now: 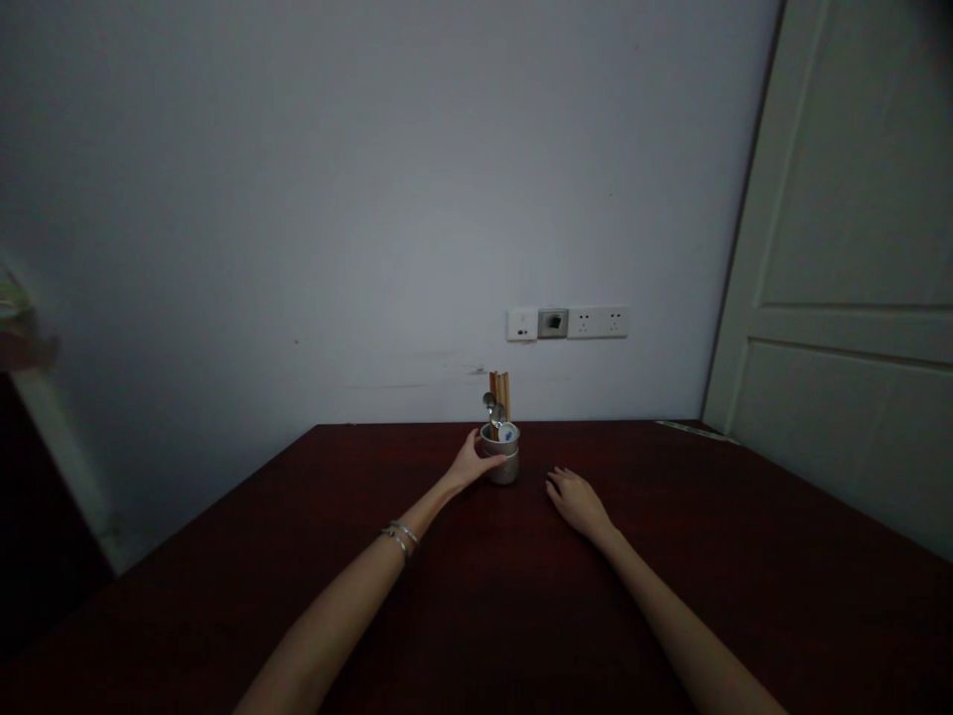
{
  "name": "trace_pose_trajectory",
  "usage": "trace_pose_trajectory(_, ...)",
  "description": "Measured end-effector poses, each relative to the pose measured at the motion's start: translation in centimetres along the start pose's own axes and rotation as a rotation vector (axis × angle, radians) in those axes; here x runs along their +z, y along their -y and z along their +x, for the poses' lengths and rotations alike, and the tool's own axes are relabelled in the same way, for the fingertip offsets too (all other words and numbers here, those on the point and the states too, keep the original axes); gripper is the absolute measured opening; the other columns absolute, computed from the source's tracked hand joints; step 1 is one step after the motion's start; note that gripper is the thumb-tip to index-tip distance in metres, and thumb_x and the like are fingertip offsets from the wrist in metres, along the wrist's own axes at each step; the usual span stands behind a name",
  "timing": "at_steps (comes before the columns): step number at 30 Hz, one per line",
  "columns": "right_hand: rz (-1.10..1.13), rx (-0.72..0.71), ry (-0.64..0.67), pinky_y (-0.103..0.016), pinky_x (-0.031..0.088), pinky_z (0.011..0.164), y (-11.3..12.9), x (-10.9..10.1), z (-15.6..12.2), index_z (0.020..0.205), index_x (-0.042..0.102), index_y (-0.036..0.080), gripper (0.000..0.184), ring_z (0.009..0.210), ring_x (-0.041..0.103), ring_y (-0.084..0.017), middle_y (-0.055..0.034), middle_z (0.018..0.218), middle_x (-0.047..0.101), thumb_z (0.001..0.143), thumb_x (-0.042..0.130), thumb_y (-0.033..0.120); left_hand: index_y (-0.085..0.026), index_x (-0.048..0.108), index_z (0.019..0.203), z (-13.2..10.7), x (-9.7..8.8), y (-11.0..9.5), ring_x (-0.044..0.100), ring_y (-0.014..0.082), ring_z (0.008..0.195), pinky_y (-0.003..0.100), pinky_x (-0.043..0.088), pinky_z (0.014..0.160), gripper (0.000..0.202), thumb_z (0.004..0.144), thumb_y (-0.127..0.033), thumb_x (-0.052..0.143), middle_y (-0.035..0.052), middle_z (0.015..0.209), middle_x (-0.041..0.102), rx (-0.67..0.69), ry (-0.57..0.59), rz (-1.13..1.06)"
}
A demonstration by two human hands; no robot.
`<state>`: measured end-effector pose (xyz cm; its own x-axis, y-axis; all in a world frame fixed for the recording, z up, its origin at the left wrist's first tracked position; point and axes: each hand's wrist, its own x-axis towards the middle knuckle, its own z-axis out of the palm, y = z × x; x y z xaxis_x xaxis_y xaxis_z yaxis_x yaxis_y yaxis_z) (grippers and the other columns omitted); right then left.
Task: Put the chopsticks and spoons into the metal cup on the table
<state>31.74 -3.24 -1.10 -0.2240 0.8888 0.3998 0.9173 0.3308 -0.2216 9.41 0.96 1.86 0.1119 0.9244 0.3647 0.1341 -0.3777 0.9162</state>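
A grey metal utensil holder (504, 471) stands upright on the dark red table. From it rise several wooden chopsticks (500, 389), metal spoons (498, 412) and a white spoon (508, 432) with a blue mark. My left hand (469, 464) grips the holder from its left side, thumb across the front; its other fingers are partly hidden behind. To the right of the holder, apart from it, my right hand (577, 499) lies palm down on the tabletop with fingers stretched forward, holding nothing.
The dark red table (476, 596) meets a pale wall (372, 248) at its far edge. White wall sockets (598, 322) sit above that edge. A light panelled door (841, 328) stands at the right. A blurred object (19, 318) shows at the far left.
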Motion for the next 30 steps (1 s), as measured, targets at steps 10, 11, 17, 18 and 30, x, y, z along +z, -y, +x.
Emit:
trace_pose_trajectory(10, -0.021, 0.004, 0.003, -0.037, 0.033, 0.095, 0.0, 0.3, 0.0, 0.109, 0.058, 0.009, 0.041, 0.115, 0.044, -0.025, -0.0165, 0.12, 0.052, 0.083, 0.034, 0.028, -0.012, 0.048, 0.109, 0.4, 2.2, -0.1, 0.053, 0.0215, 0.1, 0.035, 0.039, 0.088, 0.068, 0.05, -0.028, 0.077, 0.0144, 0.111, 0.055, 0.069, -0.12, -0.056)
trace_pose_trajectory(11, -0.018, 0.003, -0.003, -0.037, 0.033, 0.095, 0.0, 0.3, 0.0, 0.109, 0.058, 0.009, 0.041, 0.114, 0.044, -0.025, -0.0165, 0.12, 0.052, 0.083, 0.034, 0.028, -0.012, 0.049, 0.109, 0.3, 2.2, -0.2, 0.053, 0.0213, 0.1, 0.034, 0.039, 0.087, 0.067, 0.051, -0.028, 0.077, 0.0141, 0.11, 0.056, 0.073, -0.131, -0.043)
trace_pose_trajectory(17, -0.023, 0.013, -0.011, -0.036, 0.033, 0.095, -0.4, 0.9, 0.1, 0.109, 0.059, 0.011, 0.039, 0.115, 0.045, -0.024, -0.0139, 0.12, 0.052, 0.082, 0.035, 0.026, -0.013, 0.051, 0.104, -0.2, 2.3, -0.8, 0.055, 0.0202, 0.096, 0.033, 0.041, 0.085, 0.059, 0.053, -0.028, 0.076, 0.0126, 0.106, 0.058, 0.075, -0.182, -0.008)
trace_pose_trajectory(18, -0.033, 0.007, -0.011, -0.035, 0.034, 0.095, -0.5, 1.0, 0.1, 0.109, 0.059, 0.011, 0.04, 0.115, 0.045, -0.024, -0.014, 0.12, 0.052, 0.082, 0.035, 0.026, -0.013, 0.051, 0.104, -0.2, 2.2, -0.9, 0.056, 0.0198, 0.095, 0.033, 0.041, 0.084, 0.058, 0.053, -0.027, 0.075, 0.0121, 0.105, 0.058, 0.079, -0.186, -0.005)
trace_pose_trajectory(30, -0.085, -0.002, -0.003, -0.037, 0.034, 0.096, -0.6, 1.1, 0.1, 0.109, 0.059, 0.008, 0.042, 0.113, 0.046, -0.026, -0.0154, 0.118, 0.053, 0.08, 0.036, 0.027, -0.012, 0.051, 0.102, -0.7, -9.7, -1.8, 0.056, 0.0191, 0.092, 0.03, 0.043, 0.081, 0.055, 0.056, -0.032, 0.073, 0.0122, 0.103, 0.059, 0.118, -0.356, 0.158)
